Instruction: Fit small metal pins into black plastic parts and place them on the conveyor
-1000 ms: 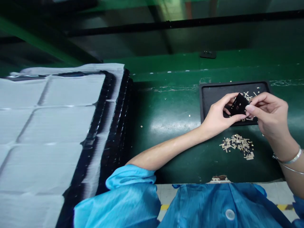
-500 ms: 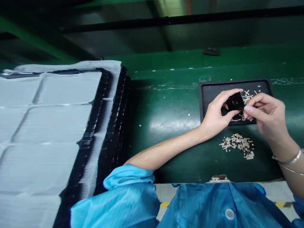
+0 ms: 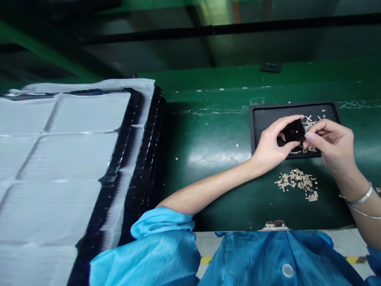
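My left hand grips a small black square part between thumb and fingers, above a shallow black tray. At the part's right edge is my right hand, its thumb and fingertips pinched together; whatever they may hold is too small to make out. Small pale strips lie in the tray, partly covered by both hands. In front of the tray, on the green table, rests a loose pile of small pale and dark pieces.
Stacked black trays with white sheeted compartments fill the left side. A flat black piece lies at the table's back. A dark bar runs across behind. The table's near edge has a chipped spot.
The black part is tilted slightly differently in my left hand. My right hand has shifted a little to the left. The whole view has moved slightly.
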Demonstrator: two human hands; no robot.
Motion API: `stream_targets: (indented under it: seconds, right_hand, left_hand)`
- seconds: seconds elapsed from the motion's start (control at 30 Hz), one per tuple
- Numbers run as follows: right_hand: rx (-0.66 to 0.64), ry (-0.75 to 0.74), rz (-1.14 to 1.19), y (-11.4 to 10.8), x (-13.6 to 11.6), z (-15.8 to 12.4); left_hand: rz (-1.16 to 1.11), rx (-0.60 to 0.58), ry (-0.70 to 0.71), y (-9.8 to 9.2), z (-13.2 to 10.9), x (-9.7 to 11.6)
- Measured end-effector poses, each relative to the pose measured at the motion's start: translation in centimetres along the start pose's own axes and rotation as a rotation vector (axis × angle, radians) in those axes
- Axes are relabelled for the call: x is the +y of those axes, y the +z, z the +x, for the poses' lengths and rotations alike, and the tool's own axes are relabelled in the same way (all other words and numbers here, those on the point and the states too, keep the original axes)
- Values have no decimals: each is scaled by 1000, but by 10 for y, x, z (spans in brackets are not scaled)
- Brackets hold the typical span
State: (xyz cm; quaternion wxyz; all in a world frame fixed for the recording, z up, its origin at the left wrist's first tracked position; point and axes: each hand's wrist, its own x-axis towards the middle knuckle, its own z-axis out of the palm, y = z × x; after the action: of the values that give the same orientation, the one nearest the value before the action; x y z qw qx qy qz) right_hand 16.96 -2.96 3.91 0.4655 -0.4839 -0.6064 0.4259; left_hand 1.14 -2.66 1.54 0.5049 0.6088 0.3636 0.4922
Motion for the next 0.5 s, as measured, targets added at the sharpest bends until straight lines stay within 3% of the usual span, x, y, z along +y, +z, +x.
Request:
stream_targets:
  seconds: [0.1,0.2,0.4,0.5]
  right_hand:
    - [44,-194,-306,1,-1,-3]
    - [41,-297,-438,2,-1,-5]
    - [115,-63,-319,1,9,0]
    - [0,103,-105,2,13,6]
  left_hand:
    - [-131,-17,-87,0,1,-1]
    - [-248,-73,-151,-2,4,-2]
    - [-540,-219,-150,-9,16,-9]
    - [-610,-272,-188,-10,18,-11]
